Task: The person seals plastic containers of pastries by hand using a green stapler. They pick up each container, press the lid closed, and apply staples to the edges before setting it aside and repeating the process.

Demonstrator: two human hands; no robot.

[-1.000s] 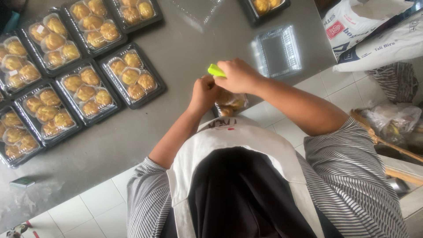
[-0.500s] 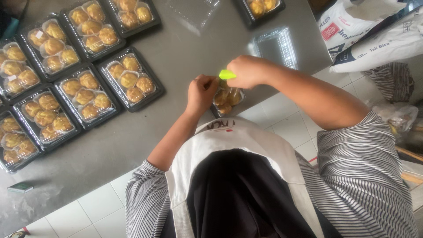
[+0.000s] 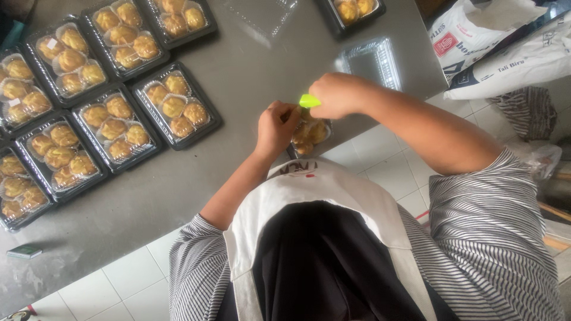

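Observation:
My left hand (image 3: 276, 128) and my right hand (image 3: 336, 95) meet over a small black tray of golden pastries (image 3: 312, 135) at the near edge of the grey table (image 3: 250, 77). The right hand pinches a small yellow-green tool (image 3: 309, 101) just above the tray's edge. My left hand is closed on the tray's left side, and its fingers hide part of the tray. Below the hands I see my white apron (image 3: 315, 196) and striped sleeves.
Several closed black trays of pastries (image 3: 175, 107) lie in rows on the table's left half. One more tray (image 3: 352, 10) and clear plastic lids (image 3: 372, 59) sit at the far side. White printed sacks (image 3: 505, 50) lie on the tiled floor at right. A small green box (image 3: 24, 251) lies near the table's left corner.
My hands and the yellow-green tool have shifted slightly to the right in view. They stay together over the same tray at the table's edge.

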